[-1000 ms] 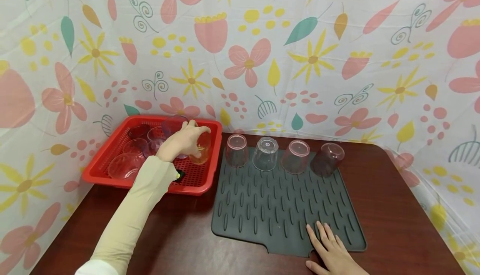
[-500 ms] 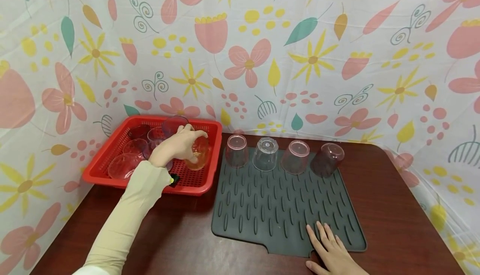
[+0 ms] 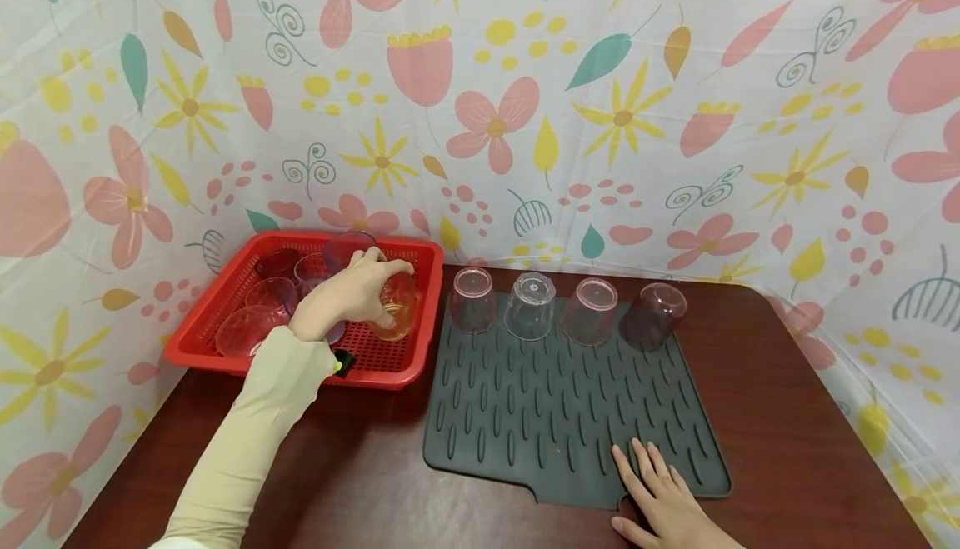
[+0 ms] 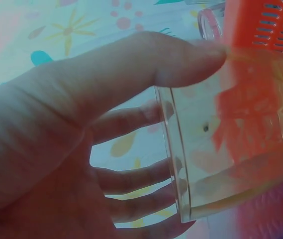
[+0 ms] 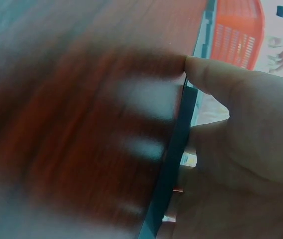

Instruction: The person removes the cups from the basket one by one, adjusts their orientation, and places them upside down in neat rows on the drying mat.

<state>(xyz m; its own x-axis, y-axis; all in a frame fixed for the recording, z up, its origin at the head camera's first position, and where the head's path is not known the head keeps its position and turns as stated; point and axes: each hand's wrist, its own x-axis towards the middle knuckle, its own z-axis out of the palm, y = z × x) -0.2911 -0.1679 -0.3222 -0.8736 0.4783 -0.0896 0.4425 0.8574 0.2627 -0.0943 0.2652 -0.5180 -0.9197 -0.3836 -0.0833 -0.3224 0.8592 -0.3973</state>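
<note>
In the head view my left hand [image 3: 343, 297] is over the right part of the red basket [image 3: 378, 378], holding a clear amber cup [image 3: 400, 309]. The left wrist view shows the thumb along one side of this cup [image 4: 231, 159] and the fingertips on its opposite side, near the edge. My right hand [image 3: 666, 509] rests with spread fingers on the front edge of the dark grey drying mat [image 3: 555, 424]. The right wrist view has its thumb [image 5: 211, 74] at the mat's edge [image 5: 173, 149], palm facing the camera.
Along the mat's back edge several cups stand upside down: a pink one [image 3: 473, 303], a clear one [image 3: 530, 309], another pink one [image 3: 591, 316] and a dark purple one [image 3: 651, 320]. Purple and pinkish clear bowls [image 3: 246, 332] fill the basket's left side. A flowered cloth [image 3: 495, 199] hangs behind.
My left hand has shifted slightly left and nearer to me, and the amber cup has moved a little with it. My right hand stays on the mat.
</note>
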